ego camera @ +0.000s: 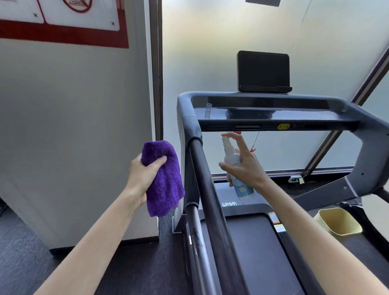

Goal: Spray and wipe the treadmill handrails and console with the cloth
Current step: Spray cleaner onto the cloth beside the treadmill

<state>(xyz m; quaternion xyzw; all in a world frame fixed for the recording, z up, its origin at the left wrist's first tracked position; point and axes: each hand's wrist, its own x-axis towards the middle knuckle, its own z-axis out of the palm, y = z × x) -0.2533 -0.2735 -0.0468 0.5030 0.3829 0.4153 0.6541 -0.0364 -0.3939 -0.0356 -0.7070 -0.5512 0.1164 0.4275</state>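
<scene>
A purple cloth (164, 179) is bunched in my left hand (142, 176), held just left of the treadmill's left handrail (209, 197). My right hand (244, 165) grips a small white spray bottle (233, 163) with a blue label, index finger over the nozzle, which points toward the left handrail. The bottle hangs just below the dark console (278, 118). A black screen (264, 72) stands on top of the console. The right handrail (373, 156) curves down at the far right.
A white wall panel (66, 129) with a red-bordered sign stands close on the left. Frosted glass fills the space behind the treadmill. A pale yellow bin (338, 221) sits on the floor to the right of the belt (261, 263). A small clear cup (208, 111) rests on the console.
</scene>
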